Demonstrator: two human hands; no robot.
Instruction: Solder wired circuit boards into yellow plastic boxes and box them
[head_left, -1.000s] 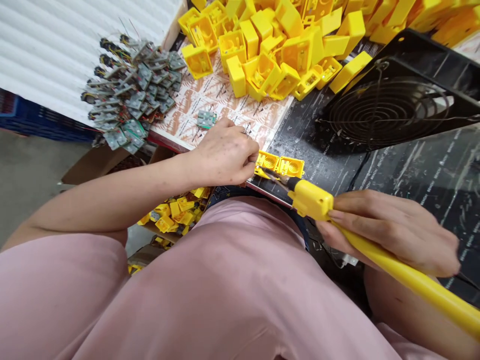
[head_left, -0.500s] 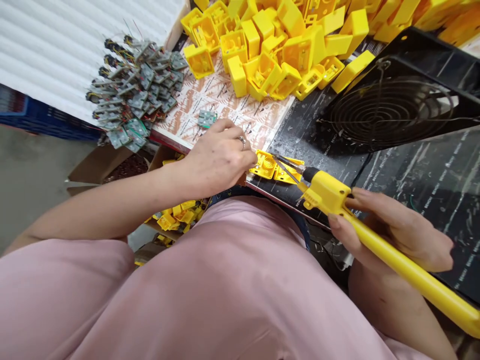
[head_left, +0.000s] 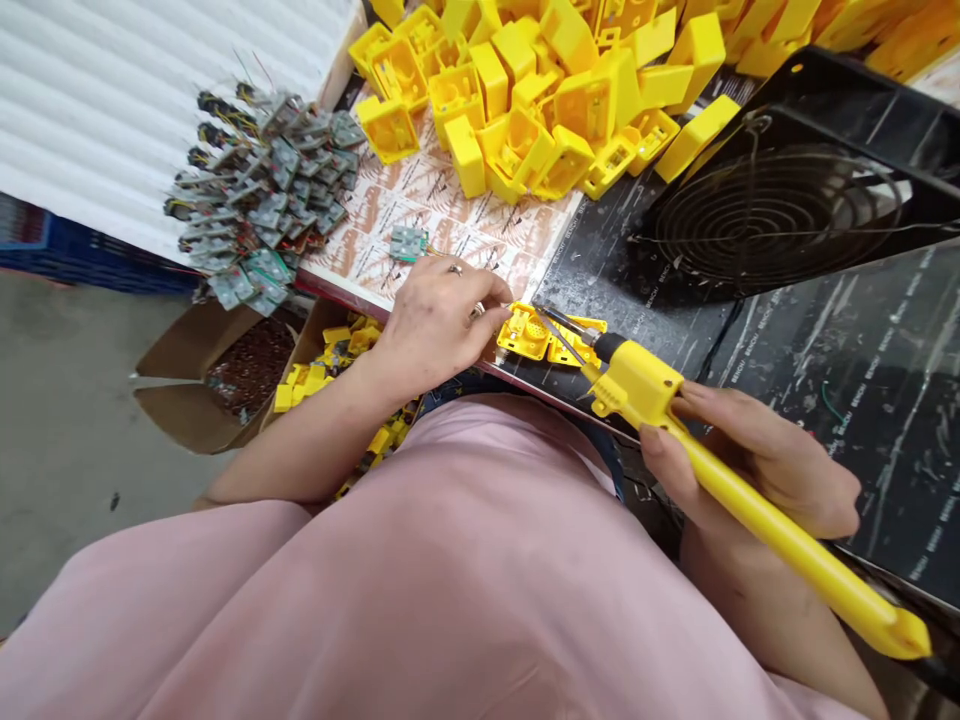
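My right hand (head_left: 750, 460) is wrapped round a yellow soldering tool (head_left: 727, 480), whose dark metal tip reaches over an opened yellow casing (head_left: 525, 332) at the table's front edge. At the casing's left side is my left hand (head_left: 442, 310), thumb and forefinger pinched together; what lies between the fingertips is too small to make out. Just behind the left hand, a small green circuit board (head_left: 409, 243) with thin wires rests on the patterned sheet (head_left: 375, 215).
Yellow casings (head_left: 517, 150) are heaped at the back. A black fan (head_left: 772, 210) stands at the right. Circuit boards with wires (head_left: 277, 190) are piled at the left, beside white foam (head_left: 150, 100). Open cardboard boxes (head_left: 180, 420) sit below the table.
My left hand has turned and its thumb now shows against the forefinger beside the casing. The soldering tool and my right hand have shifted slightly left.
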